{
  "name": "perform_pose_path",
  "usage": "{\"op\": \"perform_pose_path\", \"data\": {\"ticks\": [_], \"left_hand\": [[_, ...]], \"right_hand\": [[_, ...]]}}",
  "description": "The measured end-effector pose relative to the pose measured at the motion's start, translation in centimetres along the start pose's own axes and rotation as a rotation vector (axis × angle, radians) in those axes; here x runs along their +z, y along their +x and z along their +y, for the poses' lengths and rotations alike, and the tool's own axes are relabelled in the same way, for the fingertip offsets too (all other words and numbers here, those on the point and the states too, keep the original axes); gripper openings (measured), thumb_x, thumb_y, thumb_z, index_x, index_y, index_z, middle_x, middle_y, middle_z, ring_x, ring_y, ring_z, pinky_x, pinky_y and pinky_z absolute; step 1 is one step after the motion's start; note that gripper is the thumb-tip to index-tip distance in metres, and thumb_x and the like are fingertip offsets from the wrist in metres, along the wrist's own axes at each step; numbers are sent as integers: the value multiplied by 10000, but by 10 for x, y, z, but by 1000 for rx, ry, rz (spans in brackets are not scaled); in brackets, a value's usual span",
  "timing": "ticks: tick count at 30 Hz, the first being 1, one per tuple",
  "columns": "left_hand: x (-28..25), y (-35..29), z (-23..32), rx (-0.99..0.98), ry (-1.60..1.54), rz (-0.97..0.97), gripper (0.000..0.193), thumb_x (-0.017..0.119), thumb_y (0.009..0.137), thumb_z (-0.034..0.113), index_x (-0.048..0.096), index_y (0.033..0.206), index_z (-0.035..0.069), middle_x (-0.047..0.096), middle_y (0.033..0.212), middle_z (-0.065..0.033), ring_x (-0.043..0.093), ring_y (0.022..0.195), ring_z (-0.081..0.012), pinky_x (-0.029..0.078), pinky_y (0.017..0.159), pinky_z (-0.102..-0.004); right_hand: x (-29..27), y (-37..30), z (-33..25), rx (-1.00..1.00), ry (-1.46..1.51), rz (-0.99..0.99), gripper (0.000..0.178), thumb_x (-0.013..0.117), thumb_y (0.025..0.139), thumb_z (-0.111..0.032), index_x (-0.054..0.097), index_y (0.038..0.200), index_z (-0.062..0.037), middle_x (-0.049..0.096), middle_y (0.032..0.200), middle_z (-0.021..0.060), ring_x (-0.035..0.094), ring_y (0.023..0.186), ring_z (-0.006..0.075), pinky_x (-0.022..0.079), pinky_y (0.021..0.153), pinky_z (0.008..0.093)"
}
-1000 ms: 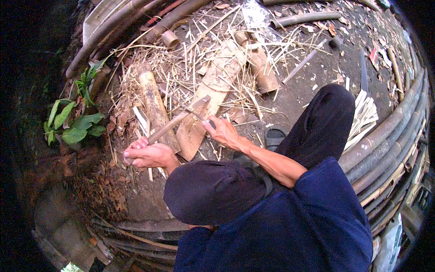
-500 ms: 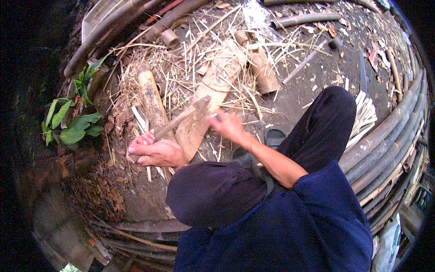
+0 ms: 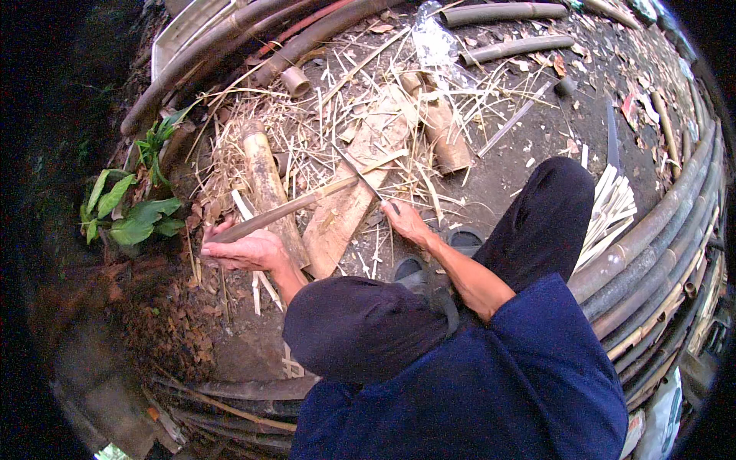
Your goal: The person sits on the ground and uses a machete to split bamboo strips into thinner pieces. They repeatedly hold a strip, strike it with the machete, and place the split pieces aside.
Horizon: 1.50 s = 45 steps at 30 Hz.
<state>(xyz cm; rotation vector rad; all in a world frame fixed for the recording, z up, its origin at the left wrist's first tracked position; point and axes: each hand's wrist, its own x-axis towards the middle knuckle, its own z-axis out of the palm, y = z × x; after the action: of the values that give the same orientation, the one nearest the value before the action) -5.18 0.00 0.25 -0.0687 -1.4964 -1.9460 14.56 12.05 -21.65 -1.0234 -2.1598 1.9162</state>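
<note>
My left hand is closed around the near end of a long bamboo strip, which slants up to the right over a flat wooden board. The strip's far end looks paler and freshly cut. In my right hand is the handle of a knife. Its thin dark blade points up and left and crosses the strip near the strip's far part; whether it cuts in or only lies against it I cannot tell. Beside the board, a thick bamboo log lies on the ground.
Shavings litter the ground around the board. A short bamboo section lies at its far right. Split pale strips and a saw blade are right of my knee. Bamboo poles line the right; a leafy plant grows left.
My left hand has moved slightly left and up with the strip, more of which now shows. My right hand has moved right and down, and the knife blade now shows clearly across the strip.
</note>
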Motion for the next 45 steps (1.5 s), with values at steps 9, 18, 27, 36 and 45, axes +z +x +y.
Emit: {"op": "perform_pose_path", "data": {"ticks": [9, 18, 27, 36, 45], "left_hand": [[9, -6, 17, 49, 89, -86, 476, 428, 976, 505, 491, 987, 34, 367, 610, 14, 360, 530, -78, 330, 493, -211], [9, -19, 39, -112, -5, -148, 423, 380, 1014, 426, 344, 747, 101, 314, 600, 13, 300, 480, -74, 266, 443, -228], [11, -29, 45, 25, 131, -128, 446, 345, 1029, 390, 345, 710, 78, 342, 653, -14, 325, 577, -131, 316, 544, -291], [16, -38, 50, -42, 222, -143, 442, 350, 1025, 414, 418, 786, 49, 391, 727, -42, 379, 699, -167, 353, 684, -338], [18, -40, 45, 81, 316, -90, 479, 358, 1020, 426, 489, 931, -26, 473, 816, -92, 457, 776, -222, 394, 772, -374]], "right_hand": [[-11, -14, -26, 25, -283, 33, 480, 478, 938, -478, 533, 1040, -12, 629, 874, 286, 602, 854, 486, 474, 720, 528], [8, -71, -170, -316, -117, -215, 356, 520, 947, -392, 544, 1051, -54, 581, 669, 211, 604, 640, 395, 452, 577, 461], [15, -73, -142, -186, -192, -125, 364, 547, 924, -411, 540, 1027, -62, 615, 690, 234, 616, 665, 447, 471, 587, 511], [-3, -60, -126, -115, -125, -82, 343, 516, 940, -392, 573, 1027, -64, 610, 702, 218, 622, 674, 408, 460, 600, 481], [2, -47, -97, -87, -279, -70, 390, 477, 952, -437, 556, 1017, -61, 622, 729, 192, 614, 684, 424, 460, 605, 478]]}}
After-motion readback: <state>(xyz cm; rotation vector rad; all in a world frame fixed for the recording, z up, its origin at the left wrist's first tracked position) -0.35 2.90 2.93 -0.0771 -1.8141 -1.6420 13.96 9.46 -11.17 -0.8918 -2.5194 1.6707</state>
